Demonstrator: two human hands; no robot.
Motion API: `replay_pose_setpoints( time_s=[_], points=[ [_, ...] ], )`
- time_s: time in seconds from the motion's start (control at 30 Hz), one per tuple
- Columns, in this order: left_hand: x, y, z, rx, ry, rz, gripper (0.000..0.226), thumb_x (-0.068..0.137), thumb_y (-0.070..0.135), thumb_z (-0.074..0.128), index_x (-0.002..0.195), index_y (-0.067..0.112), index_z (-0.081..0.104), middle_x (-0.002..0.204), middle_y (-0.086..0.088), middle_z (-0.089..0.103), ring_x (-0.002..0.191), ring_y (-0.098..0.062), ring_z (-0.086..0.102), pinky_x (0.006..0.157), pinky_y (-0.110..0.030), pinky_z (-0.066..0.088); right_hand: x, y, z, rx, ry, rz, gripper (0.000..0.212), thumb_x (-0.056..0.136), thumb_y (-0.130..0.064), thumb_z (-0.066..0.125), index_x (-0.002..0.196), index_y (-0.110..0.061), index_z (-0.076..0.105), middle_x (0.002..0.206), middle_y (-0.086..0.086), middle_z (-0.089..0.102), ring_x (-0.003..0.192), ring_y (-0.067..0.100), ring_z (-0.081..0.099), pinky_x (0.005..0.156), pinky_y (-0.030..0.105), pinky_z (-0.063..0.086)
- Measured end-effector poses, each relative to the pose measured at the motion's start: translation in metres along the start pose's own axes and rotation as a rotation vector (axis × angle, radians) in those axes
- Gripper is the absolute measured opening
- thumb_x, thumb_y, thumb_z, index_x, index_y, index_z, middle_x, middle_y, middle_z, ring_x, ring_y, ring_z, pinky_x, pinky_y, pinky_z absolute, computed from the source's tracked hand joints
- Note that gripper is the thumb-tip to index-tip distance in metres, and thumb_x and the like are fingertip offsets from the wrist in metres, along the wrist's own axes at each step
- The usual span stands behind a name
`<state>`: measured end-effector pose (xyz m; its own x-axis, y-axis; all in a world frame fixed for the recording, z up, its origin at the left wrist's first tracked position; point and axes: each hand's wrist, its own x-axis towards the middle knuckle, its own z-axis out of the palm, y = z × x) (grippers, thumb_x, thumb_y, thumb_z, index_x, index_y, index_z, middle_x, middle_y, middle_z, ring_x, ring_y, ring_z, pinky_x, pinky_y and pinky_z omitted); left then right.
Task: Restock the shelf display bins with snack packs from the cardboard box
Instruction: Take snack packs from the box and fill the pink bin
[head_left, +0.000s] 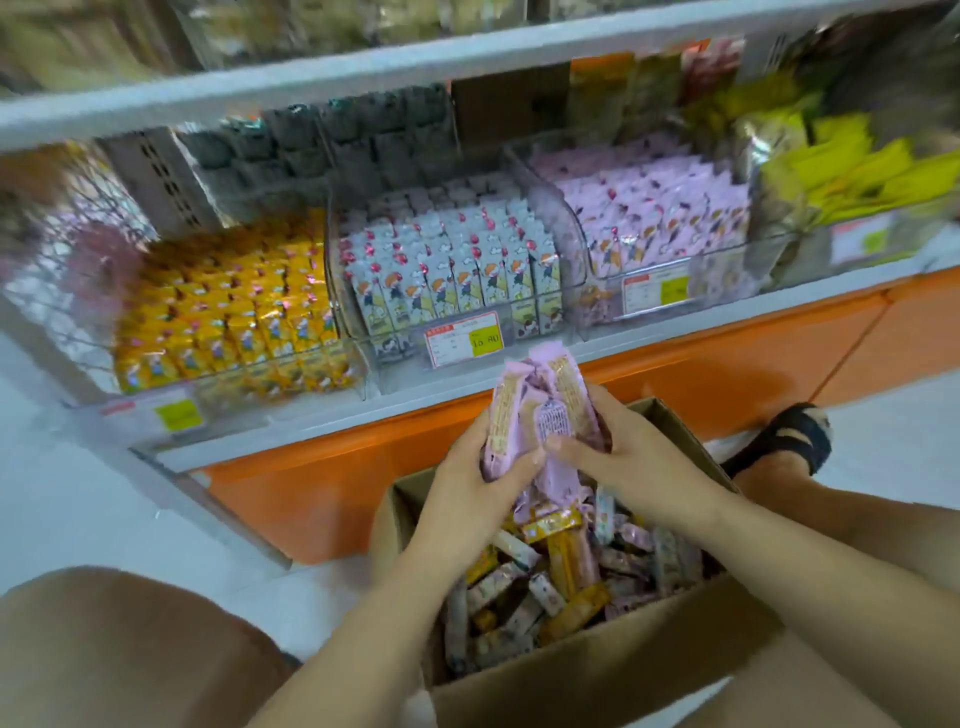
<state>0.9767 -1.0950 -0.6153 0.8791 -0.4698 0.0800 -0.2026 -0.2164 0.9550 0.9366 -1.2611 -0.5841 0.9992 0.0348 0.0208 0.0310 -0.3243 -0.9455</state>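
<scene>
A bundle of pink snack packs (540, 410) sits at the centre of the frame, clasped between both hands. The left hand (467, 480) curls round its left side and the right hand (641, 462) grips its right side. The packs stand nearly upright, long axes running up the frame, with their tops just below the shelf lip (322, 418). The open cardboard box (582, 675) lies beneath, holding mixed packs. The well-filled pink bin (649, 223) is at upper right.
</scene>
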Motion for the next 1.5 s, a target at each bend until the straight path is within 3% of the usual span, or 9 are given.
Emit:
replay_pose_setpoints(
  time_s=[0.2, 0.37, 0.53, 0.73, 0.87, 1.07, 1.17, 1.3, 1.5],
  points=[
    [0.029, 0.049, -0.015, -0.033, 0.024, 0.106, 0.061, 0.084, 0.049, 0.060, 0.141, 0.044, 0.038, 0.134, 0.029, 0.051, 0.119, 0.011, 0.049, 0.094, -0.013, 0.043, 0.013, -0.052, -0.024, -0.047, 0.074, -0.081, 0.051, 0.094, -0.032, 0.055, 0.131, -0.055, 0.029, 0.123, -0.046, 0.042, 0.111, -0.026, 0.042, 0.094, 0.005, 0.038],
    [0.087, 0.092, -0.010, 0.001, -0.019, 0.153, 0.047, 0.091, 0.038, 0.060, 0.134, 0.043, 0.044, 0.114, 0.029, 0.060, 0.098, 0.009, 0.060, 0.079, -0.011, 0.050, 0.041, -0.071, -0.068, -0.015, 0.237, -0.097, 0.043, 0.094, -0.026, 0.056, 0.114, -0.056, 0.031, 0.100, -0.049, 0.038, 0.082, -0.038, 0.041, 0.071, -0.008, 0.036],
    [0.160, 0.122, 0.009, 0.107, -0.122, 0.101, 0.043, 0.091, 0.040, 0.060, 0.132, 0.040, 0.048, 0.118, 0.024, 0.060, 0.106, 0.004, 0.058, 0.084, -0.014, 0.046, 0.081, -0.055, -0.113, 0.058, 0.399, -0.011, 0.041, 0.092, -0.035, 0.058, 0.131, -0.028, 0.050, 0.114, -0.013, 0.062, 0.107, 0.008, 0.059, 0.094, 0.033, 0.048],
    [0.247, 0.145, 0.036, 0.262, -0.138, 0.061, 0.030, 0.093, 0.036, 0.059, 0.120, 0.035, 0.047, 0.098, 0.027, 0.051, 0.095, 0.001, 0.056, 0.066, -0.002, 0.038, 0.143, -0.034, -0.167, 0.266, 0.483, 0.068, 0.018, 0.095, -0.031, 0.055, 0.104, -0.037, 0.040, 0.093, -0.017, 0.049, 0.084, 0.005, 0.045, 0.084, 0.030, 0.038],
    [0.290, 0.143, 0.044, 0.334, -0.092, -0.004, 0.054, 0.093, 0.042, 0.056, 0.141, 0.024, 0.038, 0.117, 0.018, 0.041, 0.112, -0.008, 0.046, 0.078, -0.018, 0.037, 0.183, -0.024, -0.188, 0.233, 0.433, 0.145, 0.043, 0.097, -0.038, 0.050, 0.135, -0.021, 0.040, 0.116, -0.008, 0.049, 0.098, 0.012, 0.051, 0.088, 0.033, 0.039],
    [0.311, 0.134, 0.045, 0.449, -0.048, -0.015, 0.051, 0.094, 0.038, 0.057, 0.141, 0.028, 0.040, 0.137, 0.005, 0.050, 0.111, -0.023, 0.057, 0.082, -0.030, 0.045, 0.215, -0.010, -0.202, 0.141, 0.387, 0.143, 0.023, 0.097, -0.027, 0.053, 0.119, -0.026, 0.048, 0.125, 0.005, 0.057, 0.103, 0.019, 0.056, 0.093, 0.039, 0.047],
    [0.310, 0.133, 0.045, 0.488, 0.037, 0.019, 0.058, 0.094, 0.031, 0.058, 0.146, 0.027, 0.033, 0.143, 0.003, 0.046, 0.118, -0.023, 0.054, 0.080, -0.022, 0.041, 0.216, -0.015, -0.208, 0.090, 0.451, 0.129, 0.053, 0.096, -0.022, 0.055, 0.144, -0.022, 0.032, 0.133, -0.002, 0.047, 0.116, 0.019, 0.049, 0.085, 0.031, 0.040],
    [0.301, 0.139, 0.045, 0.475, 0.205, 0.066, 0.049, 0.095, 0.020, 0.056, 0.141, 0.024, 0.040, 0.130, -0.006, 0.055, 0.077, -0.014, 0.056, 0.055, -0.016, 0.037, 0.199, -0.020, -0.217, 0.079, 0.569, 0.078, 0.064, 0.091, -0.018, 0.063, 0.146, -0.025, 0.031, 0.132, -0.003, 0.052, 0.112, 0.020, 0.055, 0.089, 0.039, 0.050],
    [0.257, 0.144, 0.058, 0.265, 0.336, 0.223, 0.046, 0.090, 0.020, 0.061, 0.130, 0.034, 0.044, 0.119, 0.012, 0.051, 0.092, -0.008, 0.058, 0.078, -0.031, 0.052, 0.145, -0.019, -0.234, 0.049, 0.648, -0.060, 0.049, 0.088, -0.016, 0.066, 0.133, -0.024, 0.049, 0.109, -0.003, 0.061, 0.097, 0.014, 0.059, 0.074, 0.025, 0.047]
  ],
)
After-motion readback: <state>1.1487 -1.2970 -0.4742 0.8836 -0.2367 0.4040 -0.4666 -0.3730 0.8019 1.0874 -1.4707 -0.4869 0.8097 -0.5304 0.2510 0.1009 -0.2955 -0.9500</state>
